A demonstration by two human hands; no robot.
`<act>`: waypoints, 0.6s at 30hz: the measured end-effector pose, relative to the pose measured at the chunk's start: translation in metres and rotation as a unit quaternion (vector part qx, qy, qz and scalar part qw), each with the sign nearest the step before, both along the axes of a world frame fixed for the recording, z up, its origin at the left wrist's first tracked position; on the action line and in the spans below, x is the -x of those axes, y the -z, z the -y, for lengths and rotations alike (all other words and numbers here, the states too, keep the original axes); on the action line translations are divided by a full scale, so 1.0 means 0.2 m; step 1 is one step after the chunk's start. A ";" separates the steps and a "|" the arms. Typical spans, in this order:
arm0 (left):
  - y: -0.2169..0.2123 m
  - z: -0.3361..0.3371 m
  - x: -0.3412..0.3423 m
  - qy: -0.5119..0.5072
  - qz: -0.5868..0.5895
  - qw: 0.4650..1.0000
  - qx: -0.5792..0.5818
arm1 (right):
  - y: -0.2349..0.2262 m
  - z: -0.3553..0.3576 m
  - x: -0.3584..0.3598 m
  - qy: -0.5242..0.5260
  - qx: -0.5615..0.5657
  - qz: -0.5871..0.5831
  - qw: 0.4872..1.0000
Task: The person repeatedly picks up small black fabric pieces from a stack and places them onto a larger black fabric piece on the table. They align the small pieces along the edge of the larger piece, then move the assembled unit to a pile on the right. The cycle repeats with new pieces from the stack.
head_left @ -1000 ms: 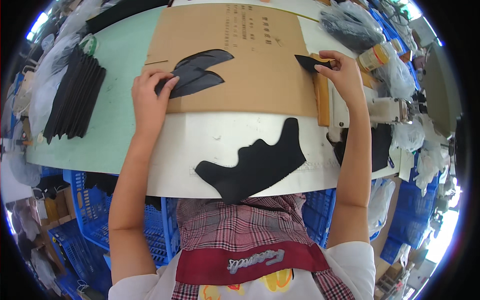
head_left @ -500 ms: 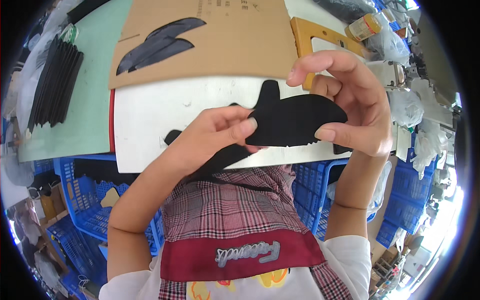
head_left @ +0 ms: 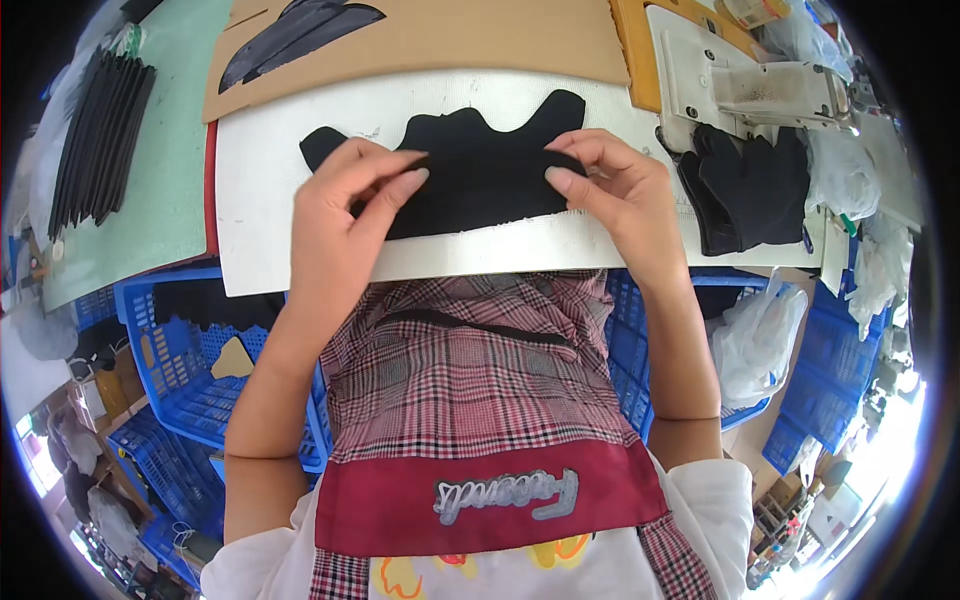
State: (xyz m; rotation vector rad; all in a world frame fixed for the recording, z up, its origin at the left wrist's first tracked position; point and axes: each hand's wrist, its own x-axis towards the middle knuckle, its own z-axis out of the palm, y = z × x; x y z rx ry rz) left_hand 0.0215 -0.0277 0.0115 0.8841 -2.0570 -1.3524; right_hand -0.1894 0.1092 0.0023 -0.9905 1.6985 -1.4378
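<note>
Black fabric piece (head_left: 470,170) was laid flat on the white board (head_left: 260,200) at the near edge of the desk (head_left: 130,210); 0.5 s earlier it had been held up in the air between both hands. 1 s before this moment it was lying alone on that board while the hands reached further back, so it was picked up, turned and set down again, now with the scalloped edge facing away from the person.

Left hand (head_left: 345,205) was pressed on the left part of the piece, fingers (head_left: 400,185) nearly straight and together, nothing pinched. Right hand (head_left: 615,185) was placed on the right end, fingers (head_left: 560,180) bent over the fabric edge; a pinch could not be confirmed.

Judged: piece was being smoothed or aligned on the board.

Behind: brown cardboard sheet (head_left: 450,40) with dark cutouts (head_left: 295,30). Right: stack of black pieces (head_left: 750,185) by the sewing machine (head_left: 750,85). Left: stack of black strips (head_left: 100,130).
</note>
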 end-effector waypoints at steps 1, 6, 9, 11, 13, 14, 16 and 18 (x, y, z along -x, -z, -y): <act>-0.03 0.01 0.00 -0.006 -0.009 1.000 0.009 | -0.02 0.00 -0.01 0.012 0.004 -0.017 1.000; -0.14 -0.03 -0.07 -0.039 -0.028 0.998 0.048 | -0.18 -0.05 -0.07 0.023 0.026 -0.064 0.997; -0.14 -0.07 -0.13 -0.061 0.011 0.993 0.097 | -0.18 -0.03 -0.10 0.004 0.012 -0.087 0.996; -0.06 -0.08 -0.15 -0.075 0.044 0.988 0.131 | -0.16 0.00 -0.12 -0.002 -0.030 -0.085 0.996; -0.01 -0.09 -0.14 -0.080 0.081 0.985 0.126 | -0.09 0.02 -0.12 -0.010 -0.045 -0.103 0.994; 0.00 -0.10 -0.14 -0.083 0.102 0.982 0.138 | -0.07 0.02 -0.12 -0.014 -0.052 -0.108 0.993; 0.05 -0.10 -0.15 -0.096 0.109 0.982 0.124 | -0.06 0.03 -0.13 -0.011 -0.049 -0.113 0.992; 0.05 -0.09 -0.14 -0.098 0.107 0.984 0.108 | -0.06 0.03 -0.14 -0.005 -0.056 -0.125 0.990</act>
